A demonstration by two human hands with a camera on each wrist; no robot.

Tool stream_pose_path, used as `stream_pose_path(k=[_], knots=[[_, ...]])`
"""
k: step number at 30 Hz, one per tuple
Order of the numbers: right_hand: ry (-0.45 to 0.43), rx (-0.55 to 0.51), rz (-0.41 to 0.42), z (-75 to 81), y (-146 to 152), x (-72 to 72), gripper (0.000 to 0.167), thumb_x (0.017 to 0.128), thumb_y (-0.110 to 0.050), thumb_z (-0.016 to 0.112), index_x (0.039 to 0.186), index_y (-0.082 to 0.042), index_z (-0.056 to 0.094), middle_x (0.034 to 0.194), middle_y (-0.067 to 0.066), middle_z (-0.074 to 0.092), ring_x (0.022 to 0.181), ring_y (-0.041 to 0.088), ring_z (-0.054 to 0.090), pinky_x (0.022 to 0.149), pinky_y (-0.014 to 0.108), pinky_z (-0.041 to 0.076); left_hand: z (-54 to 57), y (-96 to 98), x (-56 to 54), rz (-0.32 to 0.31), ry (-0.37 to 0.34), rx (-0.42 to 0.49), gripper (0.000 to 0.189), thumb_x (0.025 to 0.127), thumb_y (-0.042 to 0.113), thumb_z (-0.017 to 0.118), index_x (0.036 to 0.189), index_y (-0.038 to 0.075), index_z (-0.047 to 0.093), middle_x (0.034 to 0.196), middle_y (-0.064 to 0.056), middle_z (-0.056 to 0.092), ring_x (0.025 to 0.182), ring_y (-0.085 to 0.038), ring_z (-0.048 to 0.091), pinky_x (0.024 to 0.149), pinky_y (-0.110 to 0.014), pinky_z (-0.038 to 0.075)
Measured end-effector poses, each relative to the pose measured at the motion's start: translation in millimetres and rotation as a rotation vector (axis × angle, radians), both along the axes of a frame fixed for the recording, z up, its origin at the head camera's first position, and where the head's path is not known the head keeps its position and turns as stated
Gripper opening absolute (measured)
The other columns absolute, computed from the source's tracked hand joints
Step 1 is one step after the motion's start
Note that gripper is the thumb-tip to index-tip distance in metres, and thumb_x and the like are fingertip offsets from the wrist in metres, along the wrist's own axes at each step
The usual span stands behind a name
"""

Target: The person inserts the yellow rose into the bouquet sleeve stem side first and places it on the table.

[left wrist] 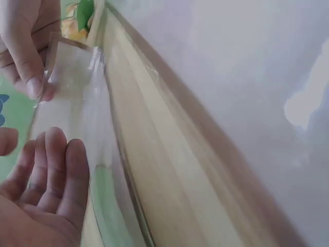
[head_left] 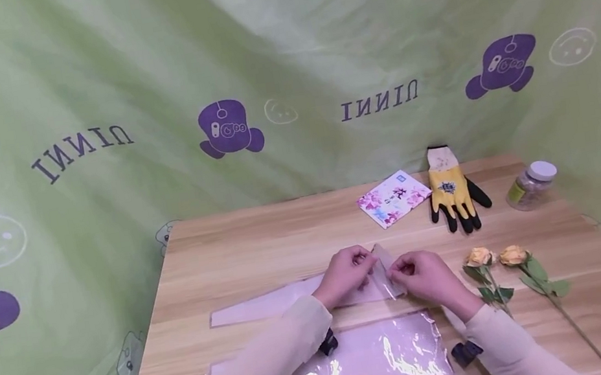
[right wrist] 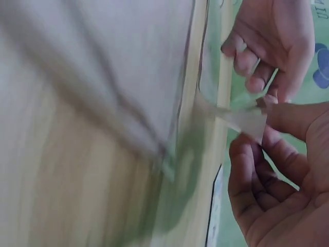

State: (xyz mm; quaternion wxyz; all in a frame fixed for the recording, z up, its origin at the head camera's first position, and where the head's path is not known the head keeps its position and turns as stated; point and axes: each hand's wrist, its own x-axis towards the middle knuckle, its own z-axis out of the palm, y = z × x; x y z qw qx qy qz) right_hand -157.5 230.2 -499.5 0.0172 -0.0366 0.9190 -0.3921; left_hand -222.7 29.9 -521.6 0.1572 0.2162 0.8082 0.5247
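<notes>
Both hands are at the wide right end of a long, clear plastic sleeve, whose end rises off the table. My left hand pinches one side of the raised film; its fingers lie curled along the plastic in the left wrist view. The right hand holds the other side, thumb and fingertips on a pale corner of film in the right wrist view. Nearer to me, a second clear sleeve lies flat and glossy, partly hidden under the left forearm.
Two pale orange roses with long stems lie right of the right hand. Behind them are a yellow and black work glove, a flowery printed packet and a white-lidded jar. Green printed cloth hangs around the wooden table.
</notes>
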Motion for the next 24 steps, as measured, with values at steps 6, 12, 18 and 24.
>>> stream_pose_path(k=[6,12,18,24], knots=[[0.022,0.006,-0.037,2.0,-8,3.5,0.01,0.089,-0.017,0.08,0.088,-0.009,0.074,0.075,-0.003,0.067,0.063,0.014,0.06,0.056,0.028,0.052,2.1,0.3,9.0,0.076,-0.025,0.135,0.016,0.094,0.022,0.076,0.103,0.011,0.068,0.083,0.003,0.071,0.067,-0.022,0.07,0.056,-0.028,0.056],[0.023,0.008,-0.019,2.1,-8,5.1,0.01,0.089,-0.018,0.08,0.09,-0.009,0.075,0.076,-0.003,0.067,0.066,0.014,0.06,0.058,0.029,0.053,0.8,1.4,16.4,0.092,-0.086,0.152,0.017,0.091,0.018,0.079,0.1,0.01,0.067,0.079,-0.001,0.073,0.068,-0.024,0.072,0.062,-0.028,0.059],[0.043,0.007,0.001,2.8,-7,6.9,0.011,0.089,-0.018,0.08,0.091,-0.009,0.075,0.078,-0.003,0.067,0.068,0.014,0.061,0.063,0.031,0.054,-0.3,0.5,16.7,0.096,-0.065,0.19,0.015,0.092,0.011,0.077,0.102,0.01,0.066,0.08,-0.003,0.074,0.067,-0.022,0.072,0.062,-0.028,0.059],[0.058,0.03,0.015,2.8,-3,6.6,0.01,0.089,-0.018,0.08,0.093,-0.01,0.075,0.082,-0.002,0.07,0.071,0.013,0.062,0.07,0.036,0.056,4.9,-4.6,18.8,0.061,0.048,0.119,0.015,0.094,0.009,0.073,0.108,0.01,0.068,0.082,0.007,0.07,0.063,-0.016,0.068,0.057,-0.028,0.058]])
